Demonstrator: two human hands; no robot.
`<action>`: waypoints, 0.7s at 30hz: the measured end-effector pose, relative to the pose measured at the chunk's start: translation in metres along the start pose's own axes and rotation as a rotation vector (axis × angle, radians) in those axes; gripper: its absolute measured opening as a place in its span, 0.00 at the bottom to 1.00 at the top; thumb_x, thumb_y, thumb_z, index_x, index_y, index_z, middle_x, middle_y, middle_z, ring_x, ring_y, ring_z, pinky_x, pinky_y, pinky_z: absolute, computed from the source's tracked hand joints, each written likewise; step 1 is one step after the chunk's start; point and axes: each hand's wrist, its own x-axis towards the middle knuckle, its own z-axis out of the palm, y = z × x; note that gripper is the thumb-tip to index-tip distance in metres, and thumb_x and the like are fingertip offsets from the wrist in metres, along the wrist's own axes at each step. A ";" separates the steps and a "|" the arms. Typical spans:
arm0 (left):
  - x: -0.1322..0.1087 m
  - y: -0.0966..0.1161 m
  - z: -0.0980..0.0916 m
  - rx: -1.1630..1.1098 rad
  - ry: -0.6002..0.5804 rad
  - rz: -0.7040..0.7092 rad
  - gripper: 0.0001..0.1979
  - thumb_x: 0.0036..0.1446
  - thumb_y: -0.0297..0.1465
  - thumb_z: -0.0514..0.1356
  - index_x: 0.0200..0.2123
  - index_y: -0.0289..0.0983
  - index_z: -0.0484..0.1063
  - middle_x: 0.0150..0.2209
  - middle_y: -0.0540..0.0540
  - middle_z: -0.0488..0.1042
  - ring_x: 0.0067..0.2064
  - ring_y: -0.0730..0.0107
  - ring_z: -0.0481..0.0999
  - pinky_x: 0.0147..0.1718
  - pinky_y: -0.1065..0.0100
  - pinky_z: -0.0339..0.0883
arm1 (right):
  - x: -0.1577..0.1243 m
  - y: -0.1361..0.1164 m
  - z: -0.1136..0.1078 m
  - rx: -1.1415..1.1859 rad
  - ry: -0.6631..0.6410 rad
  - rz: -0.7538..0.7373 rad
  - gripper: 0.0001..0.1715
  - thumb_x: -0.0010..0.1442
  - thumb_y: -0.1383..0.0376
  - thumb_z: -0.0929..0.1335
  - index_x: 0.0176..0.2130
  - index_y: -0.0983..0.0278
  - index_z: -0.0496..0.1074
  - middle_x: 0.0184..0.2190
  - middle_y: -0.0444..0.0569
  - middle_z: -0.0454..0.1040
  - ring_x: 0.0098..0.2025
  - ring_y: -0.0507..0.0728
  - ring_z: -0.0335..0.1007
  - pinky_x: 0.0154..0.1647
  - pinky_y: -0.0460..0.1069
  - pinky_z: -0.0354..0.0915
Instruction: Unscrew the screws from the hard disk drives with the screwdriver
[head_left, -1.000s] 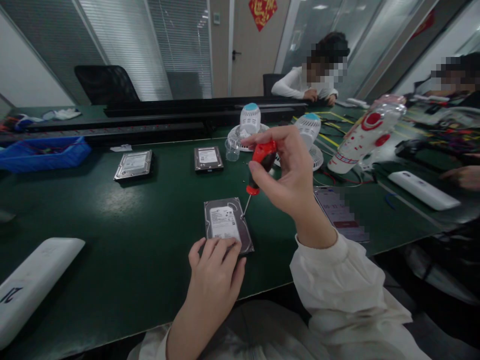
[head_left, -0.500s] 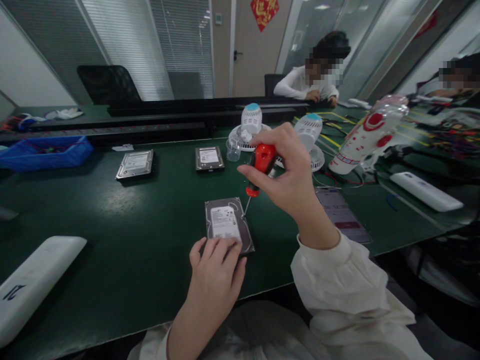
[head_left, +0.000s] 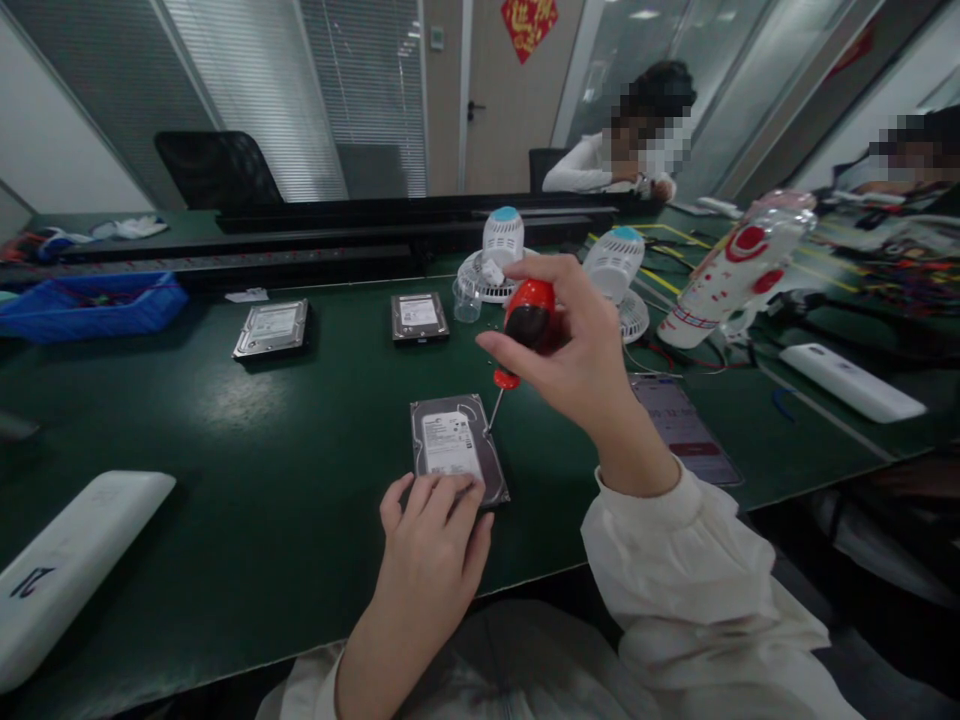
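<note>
A hard drive point(head_left: 448, 440) with a white label lies flat on the green table in front of me. My left hand point(head_left: 431, 525) is closed over its near end, fingers on top and thumb by the near right corner. A red and black screwdriver point(head_left: 529, 314) is gripped by the handle in my right hand point(head_left: 577, 350). Its thin shaft slants down to the left, and the tip meets the drive's right edge. Whether a screw sits under the tip is too small to tell.
Two more hard drives, one at left point(head_left: 272, 330) and one farther back point(head_left: 418, 317), lie beyond. Near the screwdriver stand a clear cup point(head_left: 467, 302) and white fans point(head_left: 503, 240). A phone point(head_left: 686, 430) lies right, a blue tray point(head_left: 97, 305) left. A person in white sits opposite.
The screwdriver handle has turned in my right hand, showing more of its black part. The drive and my left hand stay put. The person opposite has raised their hands.
</note>
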 end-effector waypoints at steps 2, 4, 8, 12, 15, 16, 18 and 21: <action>0.000 0.000 0.000 -0.001 0.001 0.001 0.09 0.72 0.25 0.61 0.48 0.38 0.82 0.47 0.45 0.86 0.49 0.54 0.82 0.60 0.50 0.57 | -0.002 0.003 0.003 0.001 0.003 0.042 0.22 0.67 0.63 0.75 0.58 0.58 0.71 0.51 0.49 0.80 0.44 0.57 0.80 0.50 0.57 0.78; 0.000 0.000 -0.001 0.002 0.000 0.001 0.09 0.71 0.25 0.61 0.48 0.38 0.82 0.47 0.45 0.86 0.48 0.54 0.82 0.60 0.50 0.58 | -0.003 0.007 0.004 -0.003 0.025 0.069 0.21 0.68 0.65 0.73 0.58 0.57 0.70 0.49 0.47 0.78 0.41 0.57 0.79 0.48 0.56 0.78; 0.000 0.000 -0.001 0.002 -0.004 0.002 0.09 0.70 0.24 0.62 0.48 0.38 0.82 0.47 0.45 0.86 0.48 0.54 0.82 0.60 0.50 0.58 | -0.001 0.013 0.002 -0.043 0.158 0.002 0.17 0.67 0.64 0.73 0.54 0.56 0.70 0.45 0.45 0.76 0.39 0.56 0.76 0.45 0.56 0.76; 0.000 -0.001 0.000 -0.008 0.004 -0.003 0.09 0.70 0.24 0.62 0.48 0.38 0.82 0.47 0.45 0.87 0.49 0.53 0.82 0.60 0.50 0.58 | 0.004 0.014 -0.008 -0.068 0.259 -0.044 0.16 0.68 0.63 0.73 0.53 0.55 0.70 0.48 0.46 0.76 0.41 0.56 0.77 0.45 0.56 0.76; 0.000 -0.001 0.000 -0.003 0.000 -0.003 0.09 0.70 0.25 0.62 0.48 0.39 0.82 0.48 0.44 0.87 0.49 0.53 0.82 0.60 0.49 0.59 | -0.001 0.010 -0.020 -0.074 0.339 -0.058 0.16 0.67 0.64 0.74 0.53 0.55 0.70 0.48 0.46 0.75 0.42 0.56 0.80 0.46 0.56 0.77; -0.001 -0.001 0.000 0.000 -0.001 -0.003 0.09 0.71 0.25 0.62 0.49 0.39 0.82 0.48 0.44 0.87 0.50 0.53 0.82 0.60 0.49 0.59 | -0.006 0.007 -0.025 -0.101 0.357 -0.064 0.17 0.66 0.65 0.75 0.52 0.55 0.70 0.47 0.46 0.75 0.42 0.56 0.81 0.46 0.57 0.77; -0.001 -0.001 0.001 0.003 -0.004 -0.006 0.09 0.71 0.25 0.62 0.49 0.39 0.82 0.48 0.44 0.87 0.50 0.53 0.82 0.60 0.49 0.59 | -0.022 0.002 -0.033 -0.223 0.382 -0.093 0.21 0.62 0.67 0.78 0.49 0.56 0.70 0.45 0.45 0.75 0.44 0.57 0.81 0.48 0.57 0.77; -0.001 -0.001 0.001 0.000 -0.003 -0.009 0.09 0.71 0.25 0.62 0.48 0.39 0.82 0.48 0.44 0.87 0.50 0.53 0.82 0.60 0.49 0.59 | -0.061 -0.006 -0.038 -0.369 0.297 -0.028 0.22 0.61 0.68 0.78 0.47 0.56 0.66 0.42 0.45 0.78 0.45 0.59 0.83 0.47 0.56 0.78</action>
